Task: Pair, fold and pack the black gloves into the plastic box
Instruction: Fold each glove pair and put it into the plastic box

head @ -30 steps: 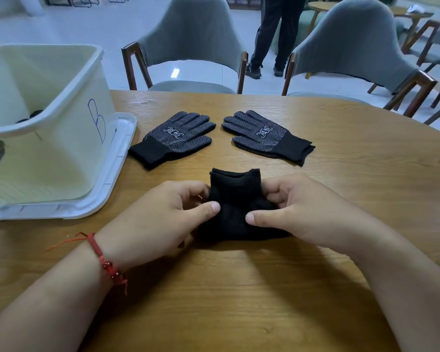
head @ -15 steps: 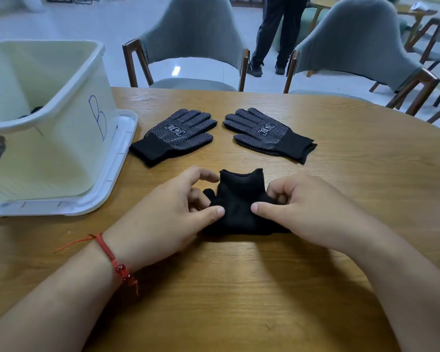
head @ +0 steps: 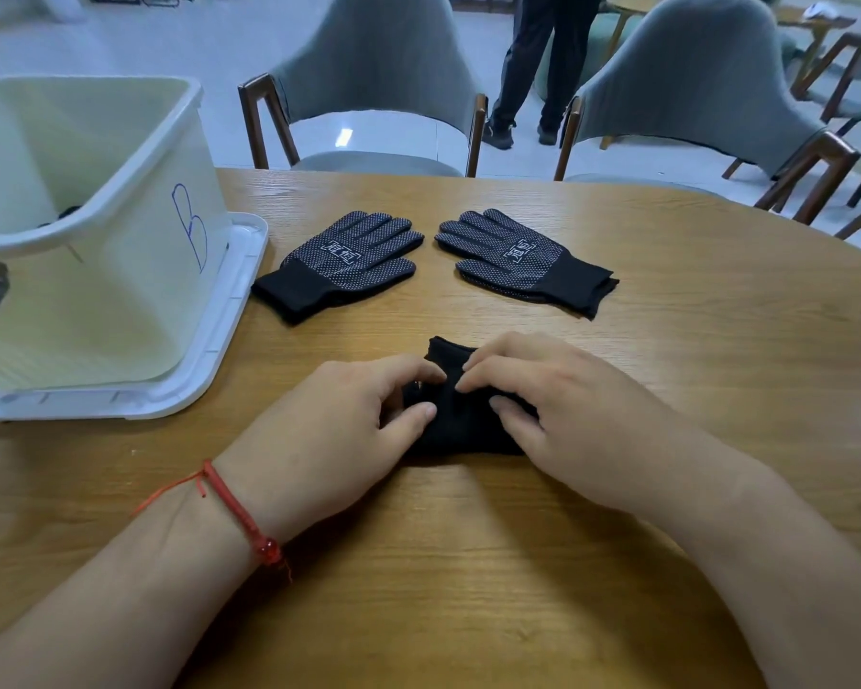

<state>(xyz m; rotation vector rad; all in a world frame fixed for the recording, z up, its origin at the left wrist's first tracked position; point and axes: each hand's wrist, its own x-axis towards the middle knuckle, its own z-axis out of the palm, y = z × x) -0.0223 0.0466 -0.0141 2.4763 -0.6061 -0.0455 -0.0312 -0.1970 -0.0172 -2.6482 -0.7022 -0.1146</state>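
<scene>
A folded bundle of black gloves (head: 461,422) lies on the wooden table in front of me. My left hand (head: 329,440) pinches its left side between thumb and fingers. My right hand (head: 562,415) grips its right side, fingers curled over the top edge. Most of the bundle is hidden under my hands. Two more black gloves with white dots lie flat beyond it, one on the left (head: 341,263) and one on the right (head: 523,258). The white plastic box (head: 135,191), marked with a blue B, stands at the left on its lid (head: 220,340); something dark shows inside it.
Two grey chairs (head: 384,82) stand at the table's far edge. A person's legs (head: 538,67) are visible on the floor behind them. More chairs and a small table stand at the far right.
Both hands have closed in over the bundle. Fingers now cover its top edge, and the bundle looks more compact than a second ago.
</scene>
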